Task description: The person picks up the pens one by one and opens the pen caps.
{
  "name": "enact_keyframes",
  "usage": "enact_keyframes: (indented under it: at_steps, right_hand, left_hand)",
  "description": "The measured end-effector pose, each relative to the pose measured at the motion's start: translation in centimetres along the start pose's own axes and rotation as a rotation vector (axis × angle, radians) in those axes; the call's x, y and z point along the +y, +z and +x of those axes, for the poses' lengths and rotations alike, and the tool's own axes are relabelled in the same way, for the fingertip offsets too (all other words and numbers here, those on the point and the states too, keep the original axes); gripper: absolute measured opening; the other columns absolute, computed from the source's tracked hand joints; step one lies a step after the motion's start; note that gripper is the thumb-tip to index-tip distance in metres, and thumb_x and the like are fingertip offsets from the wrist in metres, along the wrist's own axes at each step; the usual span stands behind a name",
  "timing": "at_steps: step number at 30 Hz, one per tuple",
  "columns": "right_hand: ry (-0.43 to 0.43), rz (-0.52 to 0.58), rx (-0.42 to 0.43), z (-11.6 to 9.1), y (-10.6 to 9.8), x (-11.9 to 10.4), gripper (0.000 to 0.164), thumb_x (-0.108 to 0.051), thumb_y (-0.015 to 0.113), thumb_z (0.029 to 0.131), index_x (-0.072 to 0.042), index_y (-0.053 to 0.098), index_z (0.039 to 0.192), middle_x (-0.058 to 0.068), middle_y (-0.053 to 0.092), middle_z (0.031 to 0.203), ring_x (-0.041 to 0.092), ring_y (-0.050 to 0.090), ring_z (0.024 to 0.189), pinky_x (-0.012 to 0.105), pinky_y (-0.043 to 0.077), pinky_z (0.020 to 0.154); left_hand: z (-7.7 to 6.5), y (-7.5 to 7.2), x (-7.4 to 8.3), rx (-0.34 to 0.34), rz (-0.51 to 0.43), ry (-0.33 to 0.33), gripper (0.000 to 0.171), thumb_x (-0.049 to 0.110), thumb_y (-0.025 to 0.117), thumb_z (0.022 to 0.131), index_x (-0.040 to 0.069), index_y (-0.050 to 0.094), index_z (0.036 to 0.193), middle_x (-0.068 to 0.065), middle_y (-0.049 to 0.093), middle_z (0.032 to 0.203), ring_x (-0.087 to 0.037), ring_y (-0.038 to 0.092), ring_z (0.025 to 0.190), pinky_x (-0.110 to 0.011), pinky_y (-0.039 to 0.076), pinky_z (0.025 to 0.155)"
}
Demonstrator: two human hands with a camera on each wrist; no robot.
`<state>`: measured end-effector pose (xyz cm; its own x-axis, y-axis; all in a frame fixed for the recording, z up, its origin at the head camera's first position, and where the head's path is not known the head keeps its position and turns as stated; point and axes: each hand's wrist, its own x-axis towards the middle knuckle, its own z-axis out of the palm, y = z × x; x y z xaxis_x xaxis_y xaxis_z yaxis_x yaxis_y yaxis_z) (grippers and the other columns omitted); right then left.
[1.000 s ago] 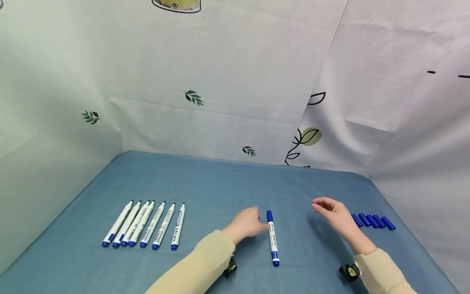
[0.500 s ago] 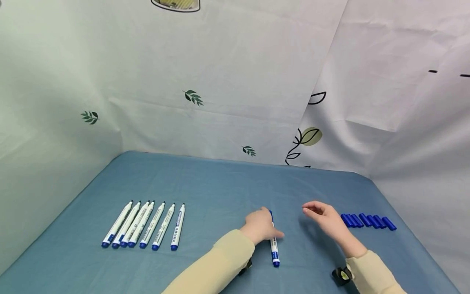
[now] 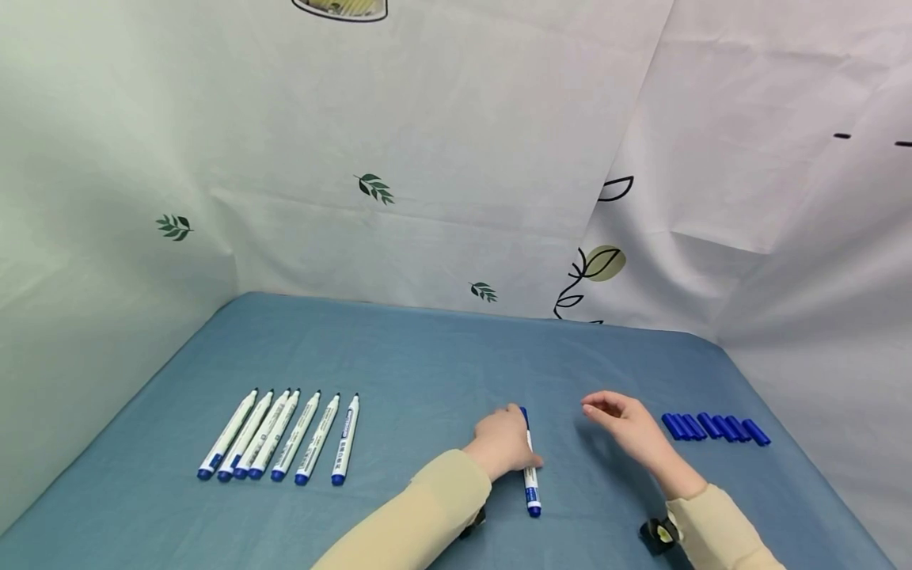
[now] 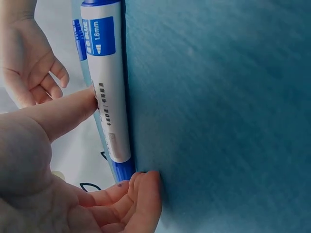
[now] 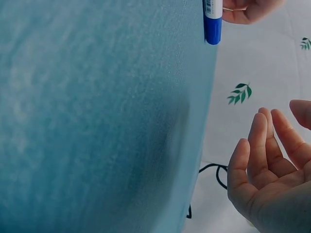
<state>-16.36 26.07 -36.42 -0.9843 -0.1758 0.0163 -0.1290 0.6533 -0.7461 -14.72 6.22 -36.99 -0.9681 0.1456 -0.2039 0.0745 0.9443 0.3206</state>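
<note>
A capped white-and-blue marker (image 3: 531,484) lies lengthwise near the middle of the blue table. My left hand (image 3: 502,440) is over its upper half, hiding part of the barrel. In the left wrist view the thumb presses the side of the marker (image 4: 111,92), while the curled fingers (image 4: 146,199) sit by its blue cap (image 4: 123,170). A short way to the right, my right hand (image 3: 627,427) hovers above the cloth, fingers loosely curved and holding nothing. Its palm and parted fingers (image 5: 257,145) show in the right wrist view.
Several uncapped white markers (image 3: 306,435) lie side by side on the left of the table. Several loose blue caps (image 3: 712,427) form a row on the right, beyond my right hand. A pale printed curtain (image 3: 442,237) surrounds the back and sides.
My left hand has moved right, from beside the marker onto it. The right hand has shifted slightly left, uncovering more of the caps. The uncapped markers have stayed put.
</note>
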Motion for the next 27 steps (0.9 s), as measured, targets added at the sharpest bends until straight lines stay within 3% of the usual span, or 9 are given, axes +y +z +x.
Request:
enact_keyframes:
  at_steps: [8,18,23,27]
  right_hand:
    - [0.005,0.008,-0.017,-0.1,0.2,0.0,0.028,-0.023,0.058,0.095,-0.001,0.064,0.111,0.011,0.066,0.100,0.018,0.059,0.084,0.027,0.045,0.067]
    - [-0.009,0.017,-0.040,-0.1,0.3,0.0,0.027,-0.022,0.058,0.095,0.000,0.064,0.111,0.013,0.066,0.102,0.021,0.060,0.086,0.033,0.047,0.071]
    - [-0.009,0.008,-0.044,-0.1,0.4,-0.1,0.026,-0.022,0.058,0.095,-0.001,0.064,0.110,0.012,0.066,0.102,0.021,0.060,0.086,0.033,0.047,0.071]
    - [0.002,-0.003,-0.048,0.0,0.5,-0.2,0.027,-0.022,0.058,0.095,-0.001,0.064,0.110,0.012,0.066,0.102,0.020,0.060,0.086,0.032,0.046,0.070]
  left_hand:
    - [-0.4,0.0,-0.6,-0.011,-0.059,0.034,0.072,0.038,0.080,0.074,-0.002,0.049,0.125,-0.013,0.059,0.094,-0.023,0.059,0.078,-0.036,0.051,0.067]
    - [-1.7,-0.5,-2.4,-0.029,-0.134,0.114,0.073,0.019,0.079,0.076,-0.009,0.041,0.132,-0.018,0.062,0.100,-0.026,0.061,0.083,-0.037,0.052,0.071]
    - [-2.4,-0.7,-3.5,-0.045,-0.142,0.135,0.078,0.020,0.080,0.076,-0.009,0.039,0.135,-0.015,0.063,0.093,-0.022,0.061,0.074,-0.031,0.052,0.065]
    - [-2.8,-1.0,-4.3,-0.049,-0.126,0.153,0.079,0.022,0.081,0.074,-0.009,0.040,0.135,-0.014,0.066,0.096,-0.020,0.063,0.076,-0.030,0.053,0.069]
